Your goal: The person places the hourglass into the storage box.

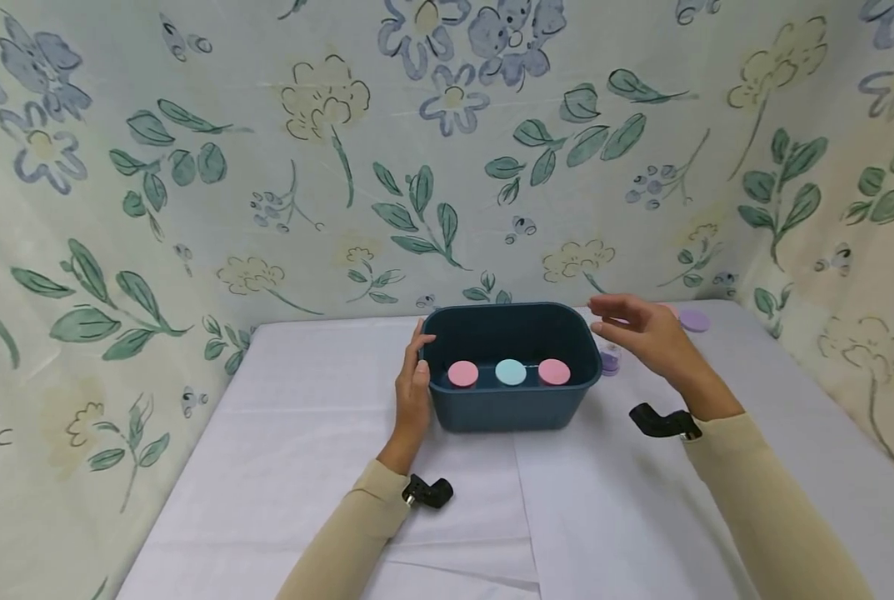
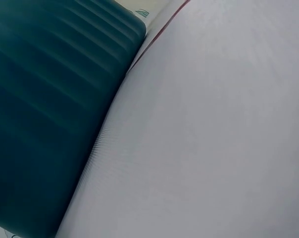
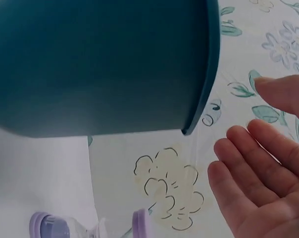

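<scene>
A dark teal rectangular bin (image 1: pixel 502 410) stands upright on the white cloth. Inside it, along the near wall, show a pink round lid (image 1: pixel 463 373), a light blue lid (image 1: pixel 510 372) and another pink lid (image 1: pixel 554 372); what lies under them is mostly hidden. My left hand (image 1: pixel 412 396) holds the bin's left end, with fingertips over the rim. Beyond the right end is my right hand (image 1: pixel 645 333), its fingers loosely extended towards the rim and holding nothing. The right wrist view shows a gap between these fingers (image 3: pixel 246 166) and the bin's edge.
A small clear container with purple parts (image 1: pixel 610 358) stands just right of the bin. Farther back, partly behind the right hand, are a pink lid (image 1: pixel 670 308) and a purple lid (image 1: pixel 694 320). A floral curtain (image 1: pixel 447 167) hangs behind the table.
</scene>
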The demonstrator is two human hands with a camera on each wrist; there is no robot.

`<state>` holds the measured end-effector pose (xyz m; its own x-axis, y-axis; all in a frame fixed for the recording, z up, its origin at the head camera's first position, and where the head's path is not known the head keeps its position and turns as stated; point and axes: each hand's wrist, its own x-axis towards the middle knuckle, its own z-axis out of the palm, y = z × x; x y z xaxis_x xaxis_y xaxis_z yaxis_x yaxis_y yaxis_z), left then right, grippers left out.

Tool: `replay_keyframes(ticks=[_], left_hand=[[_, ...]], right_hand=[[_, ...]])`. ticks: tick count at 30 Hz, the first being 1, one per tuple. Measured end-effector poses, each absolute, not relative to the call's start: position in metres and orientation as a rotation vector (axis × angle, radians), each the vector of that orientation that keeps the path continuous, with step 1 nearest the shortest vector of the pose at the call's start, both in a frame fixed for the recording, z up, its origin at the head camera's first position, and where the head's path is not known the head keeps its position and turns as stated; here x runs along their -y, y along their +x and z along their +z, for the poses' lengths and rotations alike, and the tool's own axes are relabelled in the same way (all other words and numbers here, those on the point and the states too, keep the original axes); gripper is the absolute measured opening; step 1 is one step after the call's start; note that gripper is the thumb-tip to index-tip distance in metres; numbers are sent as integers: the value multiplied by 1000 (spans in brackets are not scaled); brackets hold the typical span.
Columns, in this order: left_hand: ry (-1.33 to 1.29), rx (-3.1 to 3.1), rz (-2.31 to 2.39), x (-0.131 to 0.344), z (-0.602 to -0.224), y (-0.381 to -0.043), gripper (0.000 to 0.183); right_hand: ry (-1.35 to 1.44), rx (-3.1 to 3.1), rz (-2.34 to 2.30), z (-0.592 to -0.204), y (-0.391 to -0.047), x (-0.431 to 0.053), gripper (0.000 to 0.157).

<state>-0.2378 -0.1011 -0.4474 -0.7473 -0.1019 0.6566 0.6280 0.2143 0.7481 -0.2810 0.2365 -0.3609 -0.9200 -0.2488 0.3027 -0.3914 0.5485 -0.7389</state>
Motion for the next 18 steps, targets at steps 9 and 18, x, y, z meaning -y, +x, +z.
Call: replay_keyframes(ticks=[9, 18], left_hand=[[-480, 1942, -1573, 108, -473, -258, 44], [-488, 1952, -1608, 110, -469, -255, 45]], right_hand=[[346, 2596, 1394, -364, -286, -254, 61], [255, 2590, 1430, -373, -290, -264, 65]])
